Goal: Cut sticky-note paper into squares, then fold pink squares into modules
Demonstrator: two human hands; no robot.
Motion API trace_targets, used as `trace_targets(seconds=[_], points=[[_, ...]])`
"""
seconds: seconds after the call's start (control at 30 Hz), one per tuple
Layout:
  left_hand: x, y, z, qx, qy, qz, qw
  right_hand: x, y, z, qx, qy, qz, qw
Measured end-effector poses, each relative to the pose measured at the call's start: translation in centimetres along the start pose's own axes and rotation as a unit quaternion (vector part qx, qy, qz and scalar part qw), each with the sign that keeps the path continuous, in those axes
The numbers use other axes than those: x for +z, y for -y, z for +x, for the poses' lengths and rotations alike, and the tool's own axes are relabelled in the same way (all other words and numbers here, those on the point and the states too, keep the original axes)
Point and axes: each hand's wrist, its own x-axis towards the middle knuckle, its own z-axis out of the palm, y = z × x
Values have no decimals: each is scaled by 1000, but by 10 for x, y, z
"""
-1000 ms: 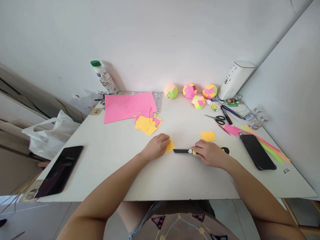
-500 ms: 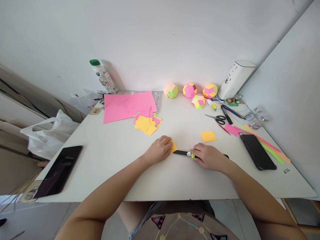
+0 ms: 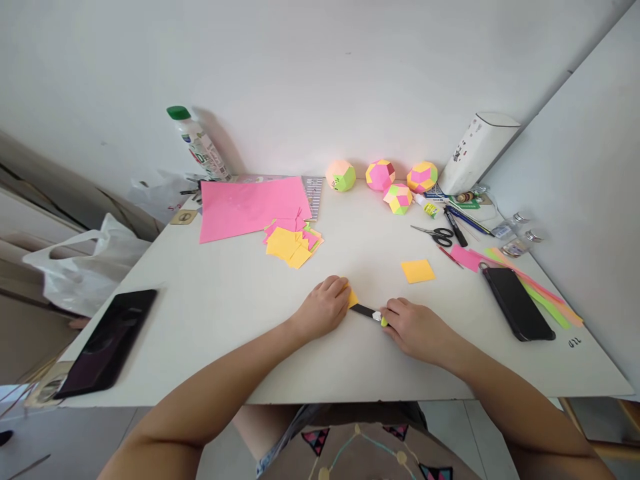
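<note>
Partly, the key details are hiding: the left hand [image 3: 323, 308] is covering most of a yellow paper piece [image 3: 353, 298], only its right edge showing, and the right hand [image 3: 413, 327] is concealing the handle of a cutter knife [image 3: 366, 312]. Left fingers are curling over the paper, holding it; right fingers are gripping the knife near its blade. Blade tip and paper edge are meeting; whether it is cutting, cannot tell.

Versus 1.0 s ago: blade is now pointing toward ten o'clock instead of nine; handle end is no longer showing; left hand and paper are sitting slightly farther toward three.

Surroundings, dial centred on blade: loose yellow square [image 3: 418, 271] is lying at two, just beyond the right hand; scissors [image 3: 440, 235] at half past one, black phone [image 3: 517, 303] at three, paper scraps [image 3: 289, 244] between ten and eleven, overlapping a pink sheet [image 3: 250, 207].
</note>
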Motion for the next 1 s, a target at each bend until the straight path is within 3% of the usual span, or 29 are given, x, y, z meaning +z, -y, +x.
trace_targets(seconds=[1.0], points=[[-4, 2, 1, 3, 41, 9, 999, 5, 2, -3, 24, -10, -14, 1000]])
